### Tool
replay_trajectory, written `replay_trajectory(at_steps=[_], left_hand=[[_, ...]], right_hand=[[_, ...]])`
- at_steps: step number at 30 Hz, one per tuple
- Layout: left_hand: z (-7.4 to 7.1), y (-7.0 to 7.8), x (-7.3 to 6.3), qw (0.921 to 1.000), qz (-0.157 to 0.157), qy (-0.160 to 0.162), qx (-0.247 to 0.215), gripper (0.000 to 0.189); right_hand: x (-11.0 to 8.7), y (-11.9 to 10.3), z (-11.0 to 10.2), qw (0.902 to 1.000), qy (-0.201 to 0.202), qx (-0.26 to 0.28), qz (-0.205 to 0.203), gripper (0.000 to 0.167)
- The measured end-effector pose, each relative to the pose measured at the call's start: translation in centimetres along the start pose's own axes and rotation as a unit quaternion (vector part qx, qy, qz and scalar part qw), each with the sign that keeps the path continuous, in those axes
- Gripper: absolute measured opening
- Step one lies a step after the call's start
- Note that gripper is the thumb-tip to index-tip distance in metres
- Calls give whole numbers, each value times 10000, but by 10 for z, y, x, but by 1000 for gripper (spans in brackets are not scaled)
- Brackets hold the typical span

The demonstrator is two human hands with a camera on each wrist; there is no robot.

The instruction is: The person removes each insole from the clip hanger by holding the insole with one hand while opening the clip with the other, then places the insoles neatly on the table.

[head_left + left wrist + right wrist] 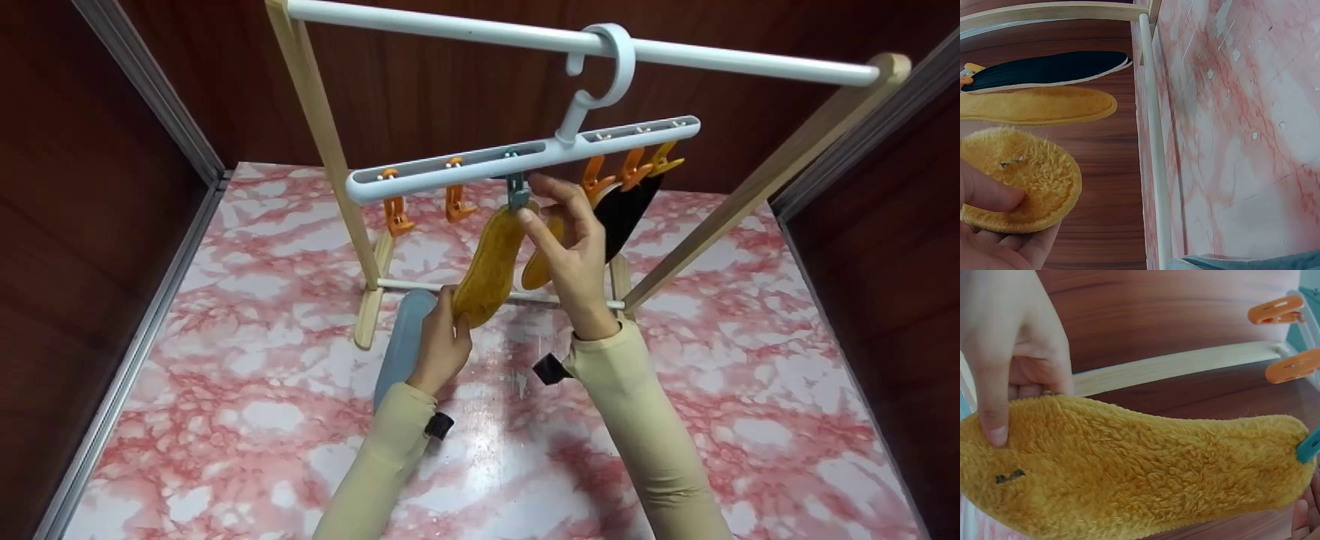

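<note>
Hands point(442, 345) point(576, 251) bracket a clipped yellow insole point(492, 262).

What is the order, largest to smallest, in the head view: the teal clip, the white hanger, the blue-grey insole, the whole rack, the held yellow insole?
1. Rack
2. White hanger
3. Yellow insole and blue-grey insole: not ranked; the left hand side partly covers the latter
4. Teal clip

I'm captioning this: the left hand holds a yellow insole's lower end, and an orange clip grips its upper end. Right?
No: the clip is teal, not orange, as the right wrist view shows. The left hand does hold the yellow insole by its lower end.
</note>
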State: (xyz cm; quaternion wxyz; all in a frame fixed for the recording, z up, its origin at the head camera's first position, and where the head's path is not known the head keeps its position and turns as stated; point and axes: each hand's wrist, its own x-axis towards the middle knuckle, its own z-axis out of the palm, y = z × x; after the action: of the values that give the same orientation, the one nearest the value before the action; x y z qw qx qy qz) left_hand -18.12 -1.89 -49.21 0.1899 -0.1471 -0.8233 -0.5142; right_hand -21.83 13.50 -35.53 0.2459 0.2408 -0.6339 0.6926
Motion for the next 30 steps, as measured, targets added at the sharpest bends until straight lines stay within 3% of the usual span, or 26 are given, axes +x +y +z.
replay_trajectory(at_steps=[7, 13, 21, 30], left_hand=[[-3, 0, -1, 10000, 30, 65, -14, 27], [-4, 2, -1, 9999, -46, 98, 34, 28], [-5, 4, -3, 9999, -105, 78, 55, 27], [-6, 5, -5, 9997, -4, 131, 206, 29]], right_hand=[[8, -1, 1, 9940, -249, 676, 824, 40], [14, -4, 4, 9880, -368, 956, 1155, 32], [18, -9, 7, 9831, -438, 1314, 1200, 24], [22, -9, 9, 9858, -426, 1025, 1262, 21]])
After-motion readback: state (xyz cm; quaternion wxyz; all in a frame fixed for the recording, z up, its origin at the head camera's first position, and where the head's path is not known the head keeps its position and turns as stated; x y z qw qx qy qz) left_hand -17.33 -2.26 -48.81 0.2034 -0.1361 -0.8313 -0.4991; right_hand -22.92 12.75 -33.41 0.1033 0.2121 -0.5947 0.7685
